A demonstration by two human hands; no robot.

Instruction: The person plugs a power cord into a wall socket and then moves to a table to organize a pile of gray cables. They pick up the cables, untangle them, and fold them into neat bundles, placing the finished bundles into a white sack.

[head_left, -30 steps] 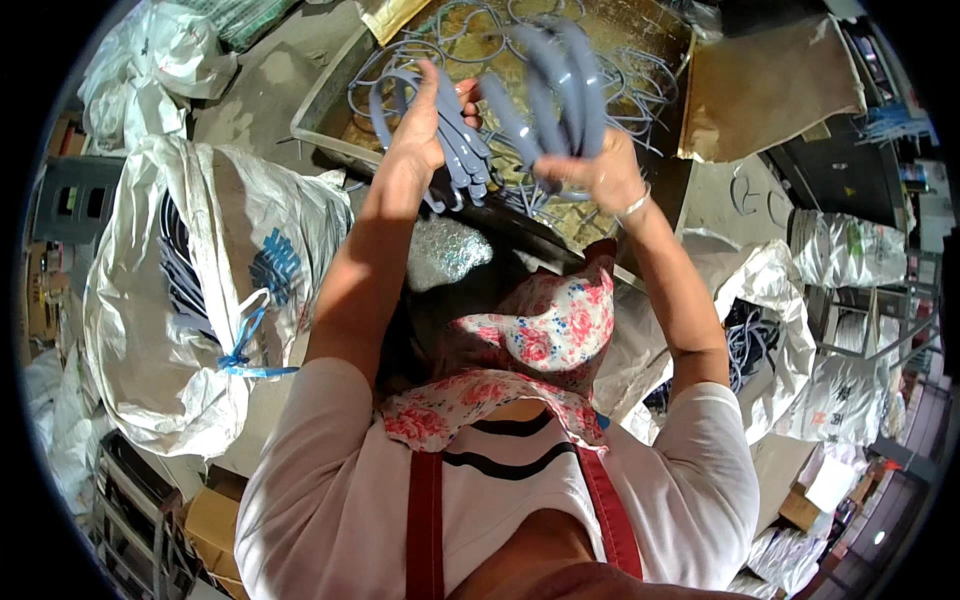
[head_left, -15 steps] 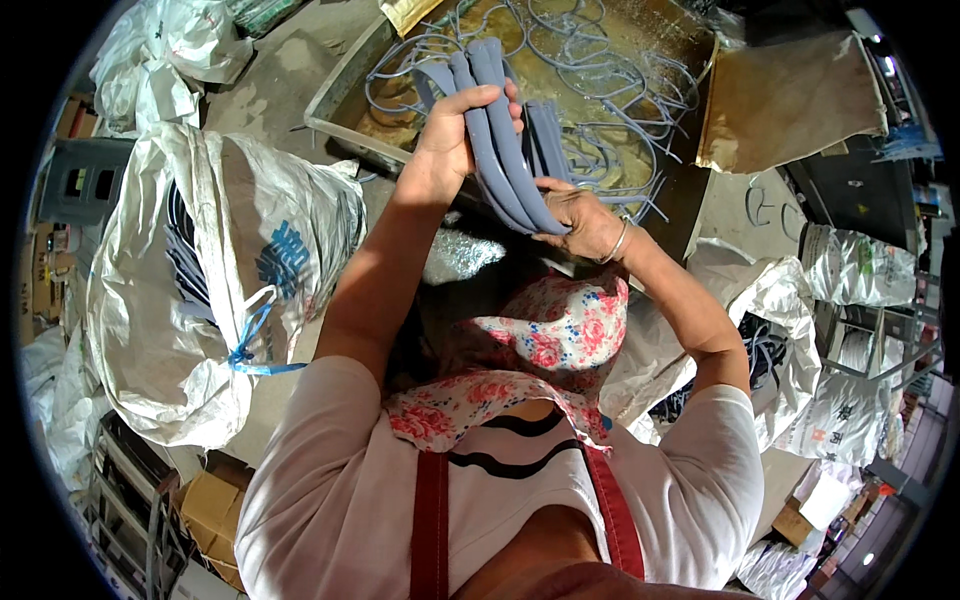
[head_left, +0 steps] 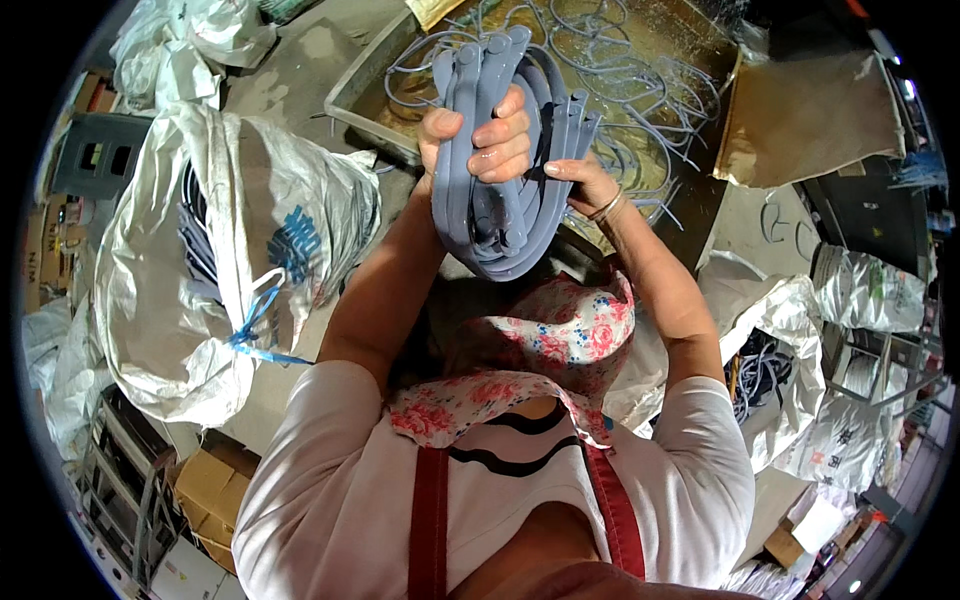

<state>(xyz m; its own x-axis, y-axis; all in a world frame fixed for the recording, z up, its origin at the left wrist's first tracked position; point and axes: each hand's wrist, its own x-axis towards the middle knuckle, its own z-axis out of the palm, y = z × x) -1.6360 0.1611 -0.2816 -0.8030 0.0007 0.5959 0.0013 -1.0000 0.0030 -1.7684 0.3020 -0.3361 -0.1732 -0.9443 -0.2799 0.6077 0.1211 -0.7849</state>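
A thick looped bundle of grey rubber strips (head_left: 480,248), wet and shiny, is held up over the near side of a shallow metal tray (head_left: 372,125). My left hand (head_left: 495,145) is closed round the bundle's left part, its fingers wrapped across the front. On the right, my right hand (head_left: 587,185) grips the bundle's side, the thumb in front and most fingers hidden behind. Several blunt strip ends stick up above my hands. In the tray, thin grey tubes (head_left: 640,95) lie in loose loops in murky water.
To my left stands a large white woven sack (head_left: 150,350) holding dark strips, tied with blue cord. Another open sack (head_left: 800,330) with tangled tubes is at my right. A stained cardboard sheet (head_left: 810,120) lies by the tray's right edge. Cardboard boxes (head_left: 212,500) sit lower left.
The bundle has turned so its full coil faces me, and it sits slightly lower. My left fingers now wrap across its front. My right hand has moved from its lower end to its right side.
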